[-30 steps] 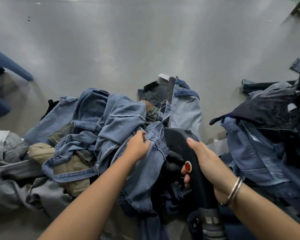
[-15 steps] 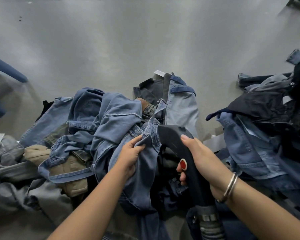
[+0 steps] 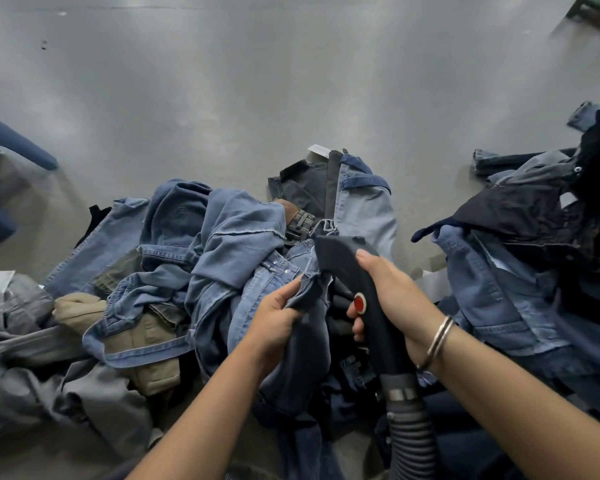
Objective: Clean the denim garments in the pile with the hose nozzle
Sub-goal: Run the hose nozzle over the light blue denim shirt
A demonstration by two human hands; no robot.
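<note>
Since the earlier frame our left hand [image 3: 274, 315] has slid down the blue denim garment [image 3: 291, 341] and now pinches a fold of it, fingers curled tight on the cloth, just beside the hose nozzle [image 3: 357, 282]. Our right hand [image 3: 392, 299] grips the nozzle's dark handle, thumb curled beside the red button [image 3: 360, 302], forefinger laid along the top. The nozzle's mouth touches the garment atop the denim pile [image 3: 187, 271] on the grey floor [image 3: 291, 81]. A second heap [image 3: 520, 258] lies to our right.
</note>
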